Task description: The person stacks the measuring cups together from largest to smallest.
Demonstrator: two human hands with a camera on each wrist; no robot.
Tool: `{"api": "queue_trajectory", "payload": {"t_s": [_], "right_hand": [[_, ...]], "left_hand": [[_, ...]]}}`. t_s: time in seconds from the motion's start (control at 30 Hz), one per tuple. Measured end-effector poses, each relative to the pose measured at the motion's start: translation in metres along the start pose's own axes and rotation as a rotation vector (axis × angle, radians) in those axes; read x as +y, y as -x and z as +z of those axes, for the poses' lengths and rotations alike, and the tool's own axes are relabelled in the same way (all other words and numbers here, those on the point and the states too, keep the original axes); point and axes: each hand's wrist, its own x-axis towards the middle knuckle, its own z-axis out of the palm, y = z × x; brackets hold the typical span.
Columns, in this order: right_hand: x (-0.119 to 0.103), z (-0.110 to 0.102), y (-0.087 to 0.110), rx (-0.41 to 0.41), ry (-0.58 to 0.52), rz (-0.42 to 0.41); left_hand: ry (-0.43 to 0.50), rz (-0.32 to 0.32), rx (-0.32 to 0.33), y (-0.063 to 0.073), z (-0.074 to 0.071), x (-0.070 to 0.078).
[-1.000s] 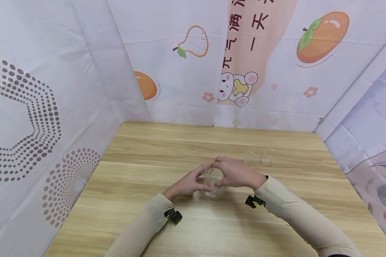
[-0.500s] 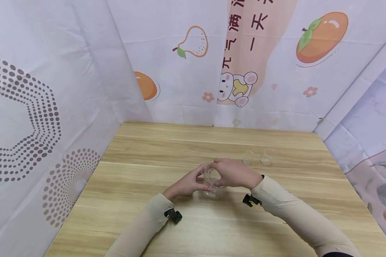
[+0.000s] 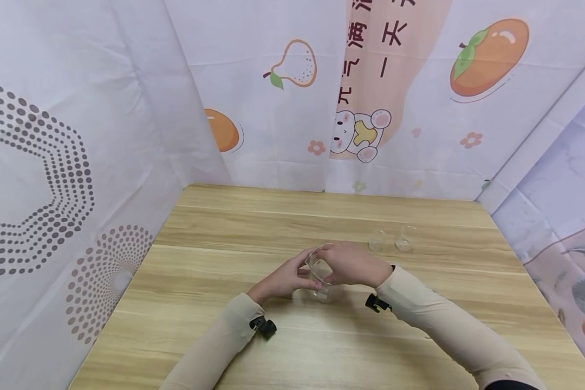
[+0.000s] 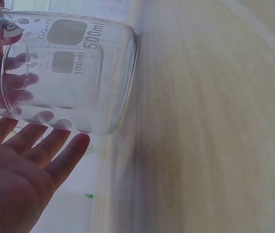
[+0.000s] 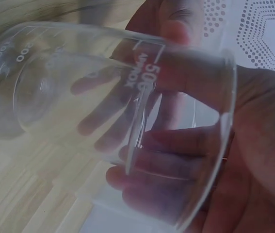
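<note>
My left hand (image 3: 287, 276) holds a clear 500 ml glass beaker (image 4: 115, 73) from its left side, fingers along one side and thumb opposite. The beaker stands on the wooden table with its mouth upward. Inside it is a smaller 100 ml beaker (image 4: 62, 62), visible through the outer glass. My right hand (image 3: 356, 264) reaches over the large beaker's rim from the right. In the right wrist view its fingers (image 5: 171, 162) are inside the mouth and pinch the small beaker near its rim. Glass and reflections blur the exact contact.
Two small clear glass vessels, one (image 3: 377, 241) beside the other (image 3: 404, 242), stand farther back to the right on the wooden table (image 3: 214, 227). Printed curtains (image 3: 273, 135) enclose the table at the back and sides. A small black camera (image 3: 263, 327) sits on each wrist.
My right hand and forearm have shifted slightly left, with the hand a little lower over the large beaker. My left hand stays in place around it.
</note>
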Motion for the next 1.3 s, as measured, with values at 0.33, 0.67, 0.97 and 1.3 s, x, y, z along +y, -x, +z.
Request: {"api": "queue_trajectory", "payload": {"t_s": [0.33,0.67,0.97,1.3], "right_hand": [[0.0,0.005,-0.002,0.027,0.012,-0.041],[0.001,0.01,-0.004,-0.002,-0.006,-0.016],[0.0,0.012,-0.007,0.001,-0.008,-0.008],[0.002,0.01,-0.004,-0.021,-0.108,-0.033]], "left_hand": [[0.002,0.01,-0.006,-0.001,0.0,0.0],[0.006,-0.015,-0.012,-0.001,0.001,0.0],[0.018,-0.016,-0.014,0.001,0.0,-0.001],[0.018,0.001,-0.023,0.0,-0.001,0.001]]}}
